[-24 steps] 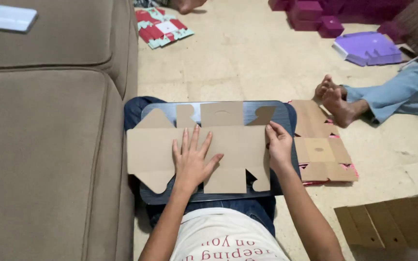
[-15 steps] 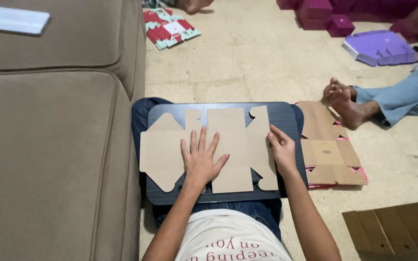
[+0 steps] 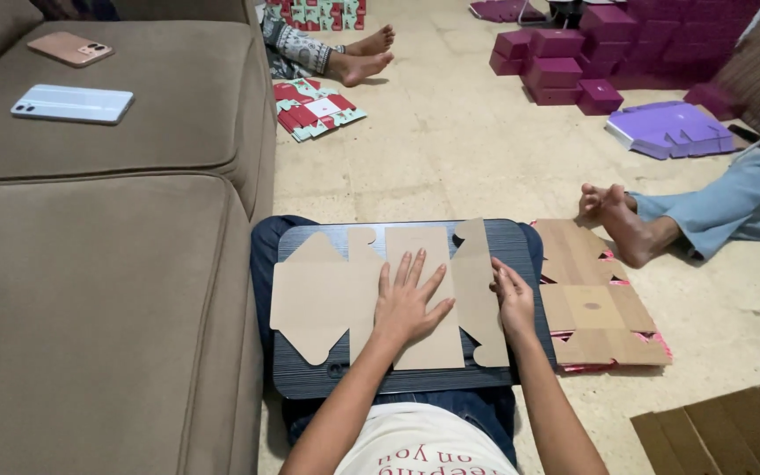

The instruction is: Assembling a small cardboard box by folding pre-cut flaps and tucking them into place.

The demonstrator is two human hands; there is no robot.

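Flat brown cardboard box blank [image 3: 327, 295] lies printed side down on dark lap board [image 3: 521, 242] across knees. Left hand [image 3: 408, 303] spread flat, grip released, pinning centre panel. Right hand [image 3: 515, 297] presses right flap edge, fingers curled, clasping nothing. Stack of more blanks [image 3: 595, 308] on floor beside right hand.

A home living room: brown sofa [image 3: 90, 290] beside a bare tiled floor [image 3: 450, 149] (people sit barefoot on it).
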